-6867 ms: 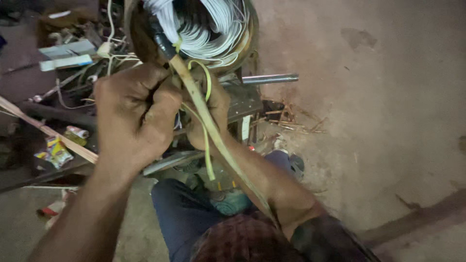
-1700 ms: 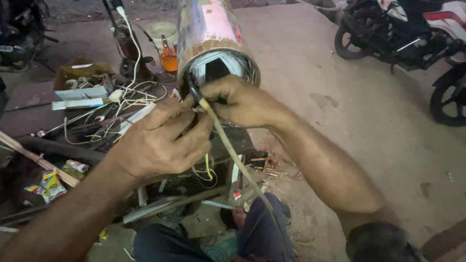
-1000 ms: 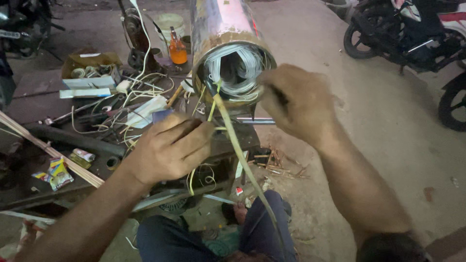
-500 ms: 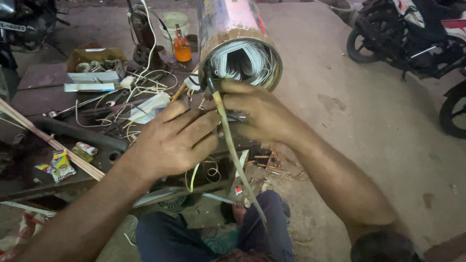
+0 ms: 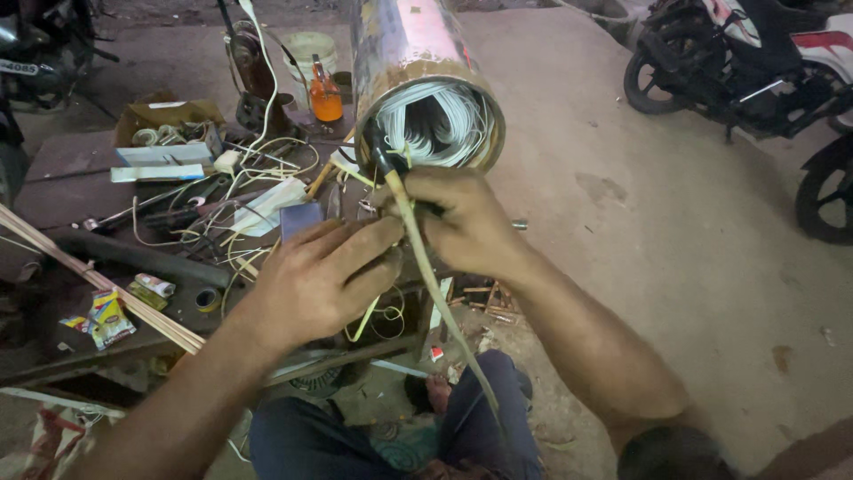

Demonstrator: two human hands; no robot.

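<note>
A metal motor cylinder (image 5: pixel 418 53) stands tilted toward me, its open end packed with white winding wires (image 5: pixel 435 124). A yellowish sleeved cable (image 5: pixel 426 267) comes out of the rim, black at its top, and runs down toward my lap. My right hand (image 5: pixel 466 222) is closed around this cable just below the rim. My left hand (image 5: pixel 324 280) sits beside it, fingers stretched toward the cable and touching it near the right hand.
A cluttered low bench (image 5: pixel 62 178) on the left holds loose wires, a small cardboard box (image 5: pixel 169 120), an orange bottle (image 5: pixel 325 93), a black pipe (image 5: pixel 142 258) and thin wooden sticks (image 5: pixel 98 280). Motorcycles (image 5: pixel 737 62) are parked at the upper right on the concrete floor.
My right hand went up to the cylinder's rim, then came back down onto the cable. The view has shifted so the cylinder's open end faces me more.
</note>
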